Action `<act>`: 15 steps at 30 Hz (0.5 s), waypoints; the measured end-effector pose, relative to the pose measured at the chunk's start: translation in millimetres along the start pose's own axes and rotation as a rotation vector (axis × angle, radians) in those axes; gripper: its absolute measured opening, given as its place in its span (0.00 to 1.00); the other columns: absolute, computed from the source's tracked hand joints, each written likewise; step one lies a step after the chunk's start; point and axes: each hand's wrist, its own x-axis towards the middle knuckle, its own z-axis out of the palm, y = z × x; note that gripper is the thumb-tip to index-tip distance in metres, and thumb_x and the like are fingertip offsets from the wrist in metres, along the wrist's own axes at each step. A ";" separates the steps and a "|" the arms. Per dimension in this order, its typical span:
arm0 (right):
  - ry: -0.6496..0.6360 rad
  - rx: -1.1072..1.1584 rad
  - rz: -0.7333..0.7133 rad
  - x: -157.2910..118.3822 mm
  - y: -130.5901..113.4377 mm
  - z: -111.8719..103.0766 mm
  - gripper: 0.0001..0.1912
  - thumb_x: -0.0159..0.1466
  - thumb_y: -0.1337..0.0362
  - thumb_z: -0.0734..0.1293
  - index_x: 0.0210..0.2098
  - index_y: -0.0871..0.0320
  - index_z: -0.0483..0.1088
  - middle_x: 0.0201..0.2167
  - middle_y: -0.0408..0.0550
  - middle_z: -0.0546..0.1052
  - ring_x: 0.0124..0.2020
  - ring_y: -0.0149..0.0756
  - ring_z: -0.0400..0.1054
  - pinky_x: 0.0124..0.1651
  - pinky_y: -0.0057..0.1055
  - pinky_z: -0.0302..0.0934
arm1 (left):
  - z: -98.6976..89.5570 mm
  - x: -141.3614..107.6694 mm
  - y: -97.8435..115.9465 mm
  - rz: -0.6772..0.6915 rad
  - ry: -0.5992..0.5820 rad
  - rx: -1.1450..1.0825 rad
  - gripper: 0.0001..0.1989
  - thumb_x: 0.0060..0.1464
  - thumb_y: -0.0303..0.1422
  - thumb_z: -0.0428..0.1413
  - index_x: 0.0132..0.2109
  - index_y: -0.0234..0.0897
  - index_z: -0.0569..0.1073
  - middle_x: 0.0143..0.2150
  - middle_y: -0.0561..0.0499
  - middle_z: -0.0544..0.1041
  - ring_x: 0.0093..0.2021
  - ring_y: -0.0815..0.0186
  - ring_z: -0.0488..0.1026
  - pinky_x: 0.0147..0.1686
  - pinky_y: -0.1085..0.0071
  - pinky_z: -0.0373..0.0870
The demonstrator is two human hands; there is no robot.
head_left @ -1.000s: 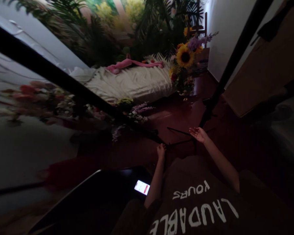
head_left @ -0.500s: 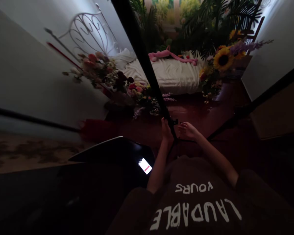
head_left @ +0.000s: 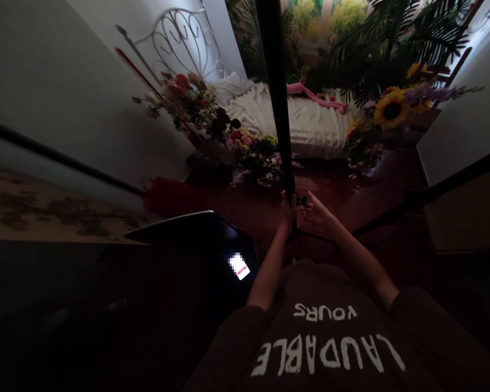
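A black stand pole [head_left: 278, 92] rises from spread legs near the floor and leans slightly to the left toward its top. My left hand [head_left: 286, 212] is closed around its lower part, the thumb and fingers showing on either side. From the pole a small black knob [head_left: 301, 200] juts out to the right. Close beside this knob is my right hand [head_left: 316, 209], its thumb raised apart from the bent fingers. Whether those fingertips touch the knob is hard to see in the dim light.
A lit phone [head_left: 240, 268] lies on a dark surface at left. More black poles slant in at the left [head_left: 65, 158] and right [head_left: 445, 188]. Ahead stands a bed [head_left: 314, 128] with white covers, flanked by flowers [head_left: 191, 103] and sunflowers [head_left: 392, 109]. A red bag-like item [head_left: 171, 193] sits on the floor.
The pole has come more upright in view, its top shifting right. My right hand has gone from stretched fingers to bent ones with the thumb raised, nearer the knob. My left hand stays on the pole.
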 end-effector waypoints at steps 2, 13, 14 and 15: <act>-0.063 0.055 0.117 -4.5 -4.0 1.4 0.27 0.68 0.42 0.51 0.30 0.58 0.62 0.19 0.44 0.72 0.16 0.26 0.63 0.19 0.22 0.61 | -0.3 0.7 -1.2 0.008 -0.001 0.035 0.33 0.58 0.55 0.48 0.59 0.33 0.62 0.55 0.34 0.71 0.54 0.58 0.71 0.54 0.64 0.66; -0.279 0.373 0.207 3.2 -18.1 -2.6 0.15 0.71 0.62 0.52 0.33 0.59 0.65 0.22 0.42 0.76 0.21 0.22 0.69 0.23 0.13 0.64 | 3.4 8.7 -19.0 0.111 0.034 0.080 0.29 0.59 0.52 0.48 0.54 0.29 0.66 0.46 0.35 0.76 0.43 0.61 0.74 0.43 0.69 0.69; -0.274 0.328 0.181 3.2 -18.9 -3.0 0.15 0.71 0.63 0.53 0.34 0.60 0.66 0.23 0.42 0.76 0.22 0.22 0.70 0.24 0.13 0.64 | 4.1 9.5 -21.0 0.114 0.034 0.073 0.29 0.60 0.52 0.48 0.54 0.30 0.66 0.45 0.36 0.76 0.43 0.61 0.74 0.42 0.69 0.69; -0.262 0.260 0.139 3.5 -19.2 -3.3 0.14 0.70 0.65 0.53 0.34 0.60 0.66 0.24 0.42 0.76 0.23 0.22 0.70 0.25 0.13 0.64 | 4.6 10.3 -23.0 0.118 0.032 0.066 0.28 0.60 0.51 0.47 0.54 0.31 0.66 0.44 0.37 0.76 0.42 0.61 0.74 0.42 0.69 0.69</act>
